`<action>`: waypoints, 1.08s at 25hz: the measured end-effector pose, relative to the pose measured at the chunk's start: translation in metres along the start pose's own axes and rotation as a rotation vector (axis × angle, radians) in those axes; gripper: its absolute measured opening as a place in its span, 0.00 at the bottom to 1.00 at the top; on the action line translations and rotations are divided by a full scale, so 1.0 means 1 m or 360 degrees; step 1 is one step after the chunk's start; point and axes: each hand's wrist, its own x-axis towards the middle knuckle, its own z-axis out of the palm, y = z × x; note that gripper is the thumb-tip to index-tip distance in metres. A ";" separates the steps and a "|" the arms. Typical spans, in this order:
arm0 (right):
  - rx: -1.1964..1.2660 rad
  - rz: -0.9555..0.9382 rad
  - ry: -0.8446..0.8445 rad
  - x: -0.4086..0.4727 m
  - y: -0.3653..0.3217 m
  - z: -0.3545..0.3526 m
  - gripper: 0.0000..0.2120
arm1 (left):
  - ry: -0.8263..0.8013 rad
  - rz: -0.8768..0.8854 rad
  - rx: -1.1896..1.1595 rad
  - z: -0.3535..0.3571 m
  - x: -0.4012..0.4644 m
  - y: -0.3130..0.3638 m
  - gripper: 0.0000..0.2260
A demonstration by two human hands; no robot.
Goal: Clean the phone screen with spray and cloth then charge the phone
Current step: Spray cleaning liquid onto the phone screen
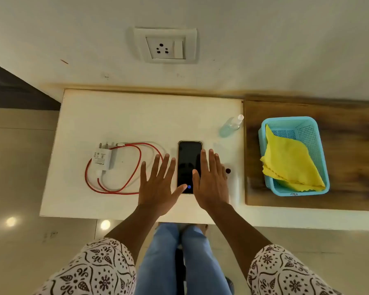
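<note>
A black phone (188, 158) lies screen up in the middle of the white table (136, 116). My left hand (158, 184) is spread flat just left of it, thumb tip over the phone's lower edge. My right hand (210, 182) is spread flat over the phone's right side. Both hold nothing. A clear spray bottle (230, 126) lies at the table's back right. A yellow cloth (290, 160) sits in a blue basket (319, 150) to the right. A white charger (101, 160) with a red cable (134, 167) lies to the left.
A wall socket (165, 46) with a switch is on the wall above the table. The basket rests on a wooden surface (349, 188) right of the table. A small dark round thing (228, 170) lies beside my right hand. Tiled floor lies left of the table.
</note>
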 end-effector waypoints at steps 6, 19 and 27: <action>0.0076 0.0078 0.0082 0.006 0.014 0.049 0.29 | 0.0146 0.0112 0.0144 0.039 0.007 -0.001 0.45; 0.0223 0.0035 0.0257 0.009 0.019 0.064 0.30 | 0.0476 0.0122 -0.0049 0.086 0.005 0.007 0.43; 0.0580 0.0009 0.0563 0.012 0.016 0.002 0.19 | 0.0460 0.0113 -0.0100 0.082 0.002 0.007 0.41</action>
